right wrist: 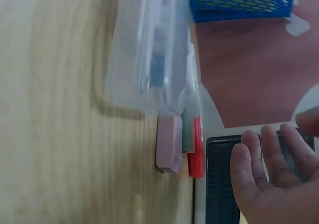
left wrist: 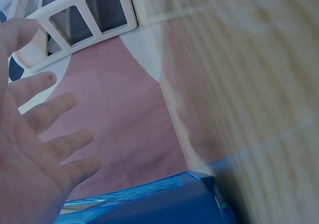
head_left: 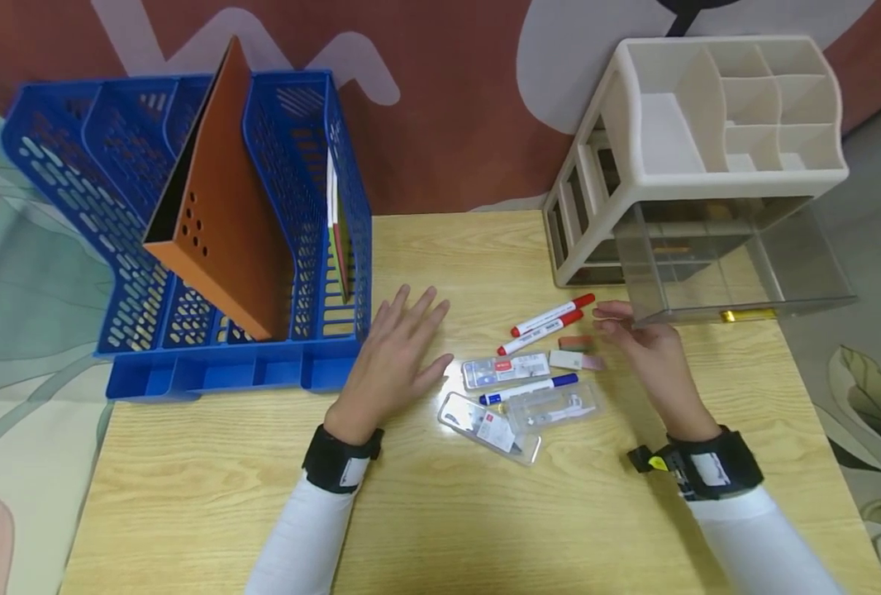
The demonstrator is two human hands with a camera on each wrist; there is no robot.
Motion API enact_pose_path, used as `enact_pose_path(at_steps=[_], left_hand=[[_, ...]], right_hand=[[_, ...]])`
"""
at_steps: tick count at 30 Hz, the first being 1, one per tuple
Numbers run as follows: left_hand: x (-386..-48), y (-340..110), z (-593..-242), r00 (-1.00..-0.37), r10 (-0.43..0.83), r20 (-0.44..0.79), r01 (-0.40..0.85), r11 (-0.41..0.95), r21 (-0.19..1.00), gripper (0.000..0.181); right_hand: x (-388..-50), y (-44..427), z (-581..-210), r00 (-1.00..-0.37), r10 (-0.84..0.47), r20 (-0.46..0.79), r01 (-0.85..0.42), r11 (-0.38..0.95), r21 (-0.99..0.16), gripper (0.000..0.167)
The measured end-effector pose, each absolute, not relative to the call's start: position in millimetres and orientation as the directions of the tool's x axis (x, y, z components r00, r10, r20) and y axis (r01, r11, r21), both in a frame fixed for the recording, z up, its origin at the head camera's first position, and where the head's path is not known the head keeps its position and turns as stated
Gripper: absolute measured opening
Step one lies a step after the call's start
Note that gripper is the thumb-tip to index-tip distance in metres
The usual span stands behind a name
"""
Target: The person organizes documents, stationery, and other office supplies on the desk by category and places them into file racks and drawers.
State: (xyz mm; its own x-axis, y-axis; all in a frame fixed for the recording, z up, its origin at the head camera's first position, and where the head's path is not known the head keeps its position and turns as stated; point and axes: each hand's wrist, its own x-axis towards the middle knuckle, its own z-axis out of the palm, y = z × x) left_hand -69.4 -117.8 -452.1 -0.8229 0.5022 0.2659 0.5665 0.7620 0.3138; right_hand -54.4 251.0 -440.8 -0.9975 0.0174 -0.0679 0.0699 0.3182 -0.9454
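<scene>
In the head view my left hand (head_left: pixel 396 364) has its fingers spread over the table beside the blue rack (head_left: pixel 240 368), holding nothing. My right hand (head_left: pixel 652 364) is beside the clear drawer (head_left: pixel 738 310) that sticks out of the white organizer; its fingers are relaxed and nothing shows in its grasp. Between the hands lie two red markers (head_left: pixel 552 315), a blue marker (head_left: pixel 530 388), clear cases (head_left: pixel 506 370) and small erasers (head_left: pixel 565 359). In the right wrist view the fingers (right wrist: pixel 271 157) are loosely bent near a red marker (right wrist: pixel 196 154) and a pink eraser (right wrist: pixel 169 144).
The blue rack at the left holds an orange folder (head_left: pixel 240 215) and thin booklets (head_left: pixel 339 231). A white organizer (head_left: pixel 745 186) with top compartments stands at the back right. Behind the wooden table (head_left: pixel 440 529) hangs a patterned cloth (head_left: pixel 448 124).
</scene>
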Motion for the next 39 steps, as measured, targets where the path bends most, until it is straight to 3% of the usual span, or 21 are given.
enact_pose_path(at_steps=[3, 10, 15, 19, 23, 29, 32, 39], left_hand=[[-69, -117, -451, -0.822, 0.504, 0.265, 0.568, 0.762, 0.31, 0.071], [-67, -114, -453, -0.822, 0.516, 0.241, 0.569, 0.761, 0.311, 0.072], [-65, -112, -452, -0.818, 0.529, 0.226, 0.575, 0.764, 0.291, 0.069], [-64, -112, -453, -0.815, 0.538, 0.215, 0.579, 0.77, 0.27, 0.068], [-64, -110, -453, -0.814, 0.541, 0.214, 0.581, 0.768, 0.269, 0.069], [-64, -109, -455, -0.819, 0.538, 0.197, 0.573, 0.771, 0.276, 0.07], [-64, -109, -454, -0.819, 0.538, 0.199, 0.573, 0.773, 0.273, 0.07], [-64, -109, -454, -0.816, 0.543, 0.198, 0.578, 0.771, 0.269, 0.07]], right_hand=[[-64, 246, -444, -0.998, -0.057, 0.034, -0.054, 0.402, -0.914, 0.033], [-74, 240, -444, -0.978, -0.207, 0.019, -0.128, 0.531, -0.838, 0.035], [-90, 236, -450, -0.915, -0.357, 0.185, -0.382, 0.628, -0.678, 0.032], [-101, 230, -455, -0.864, -0.447, 0.233, -0.499, 0.696, -0.516, 0.034], [-110, 227, -455, -0.822, -0.536, 0.195, -0.567, 0.736, -0.37, 0.033], [-117, 227, -453, -0.766, -0.637, 0.083, -0.632, 0.724, -0.276, 0.042], [-120, 226, -453, -0.765, -0.644, 0.02, -0.627, 0.737, -0.251, 0.048], [-125, 222, -457, -0.777, -0.63, -0.019, -0.619, 0.768, -0.164, 0.041]])
